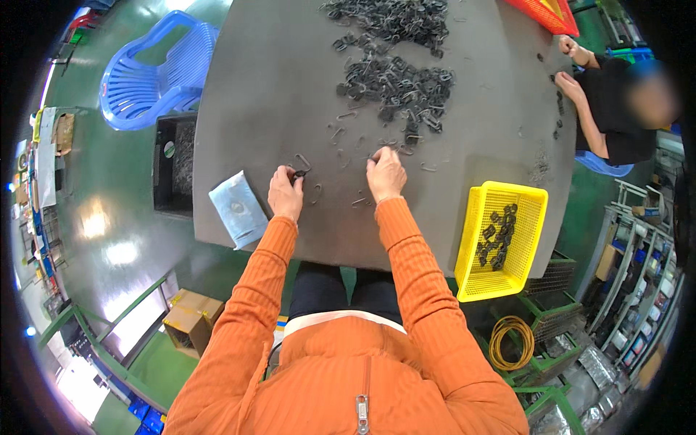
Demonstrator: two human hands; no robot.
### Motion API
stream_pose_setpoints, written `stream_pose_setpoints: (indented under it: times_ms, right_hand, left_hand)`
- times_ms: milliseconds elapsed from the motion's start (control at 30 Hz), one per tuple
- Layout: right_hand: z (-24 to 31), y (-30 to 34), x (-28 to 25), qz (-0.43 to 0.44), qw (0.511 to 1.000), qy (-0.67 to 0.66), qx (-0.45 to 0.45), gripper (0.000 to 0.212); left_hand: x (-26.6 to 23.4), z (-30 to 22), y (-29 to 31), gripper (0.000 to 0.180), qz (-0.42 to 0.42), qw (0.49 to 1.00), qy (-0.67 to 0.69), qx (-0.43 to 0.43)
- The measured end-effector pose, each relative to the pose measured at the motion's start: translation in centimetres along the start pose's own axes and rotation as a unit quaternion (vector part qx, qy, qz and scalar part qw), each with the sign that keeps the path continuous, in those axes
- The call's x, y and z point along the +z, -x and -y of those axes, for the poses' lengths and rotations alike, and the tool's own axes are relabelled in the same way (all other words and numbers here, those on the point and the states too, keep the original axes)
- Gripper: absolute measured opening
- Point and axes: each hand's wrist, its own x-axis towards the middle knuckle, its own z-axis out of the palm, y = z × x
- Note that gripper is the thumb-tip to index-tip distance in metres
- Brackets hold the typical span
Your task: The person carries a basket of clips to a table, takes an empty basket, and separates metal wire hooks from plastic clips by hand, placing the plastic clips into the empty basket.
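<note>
While holding the left hand [286,194] well apart from the right hand [386,176], working over the near part of the worktop [246,94]. Clamping a small black part [298,175] between the thumb and fingers of the left hand, just beside a bent wire hook [302,161]. Bunching the fingertips of the right hand low over the surface, near scattered wire hooks [428,167]; being unable to tell from this view about any item between them. Facing a near heap [395,83] of black parts mixed with grey wire pieces, straight ahead of both hands. Facing a far heap [395,20] of similar make-up beyond it. Having a pale blue packet [239,210] beside the left forearm, lying tilted near the worktop edge. Having a yellow basket [529,232] to the right, containing loose black pieces [498,238]. Standing with a black bin [165,177] and a blue plastic chair [156,87] beyond the left edge. Sharing the worktop with a co-worker [612,119] at the far right, near a red basket [544,20]. Wearing an orange ribbed top [326,362], extending the sleeves to both wrists.
</note>
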Motion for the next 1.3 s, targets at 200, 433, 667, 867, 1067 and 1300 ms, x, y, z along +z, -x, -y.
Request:
stream_pose_setpoints:
  times_ms: [200, 433, 667, 867, 1067, 1300]
  right_hand:
    - [-1.3, -0.9, -4.6, 0.18, 0.877, -0.431, 0.112, 0.026]
    - [-6.0, -0.2, -7.0, 0.173, 0.942, -0.267, 0.105, 0.021]
    - [-9.2, 1.3, -9.2, 0.177, 0.883, -0.396, 0.18, 0.021]
    - [-9.6, 1.6, -10.9, 0.196, 0.897, -0.385, 0.091, 0.022]
    - [-7.3, 0.5, -14.0, 0.189, 0.879, -0.437, 0.028, 0.02]
    - [-6.2, -0.3, -15.2, 0.209, 0.88, -0.426, 0.012, 0.012]
  left_hand:
    - [-0.5, -0.9, -0.2, 0.017, 0.148, 0.918, 0.348, -0.123]
    - [0.7, -6.4, -0.2, 0.018, 0.314, 0.68, 0.612, -0.253]
    - [4.1, -11.4, 2.0, 0.019, 0.293, 0.756, 0.532, -0.243]
    - [2.1, -14.5, 3.9, 0.012, 0.354, 0.589, 0.668, -0.283]
    - [2.2, -16.5, 2.1, 0.017, 0.356, 0.639, 0.654, -0.192]
    - [-0.9, -19.1, 1.6, 0.035, 0.364, 0.824, 0.435, -0.014]
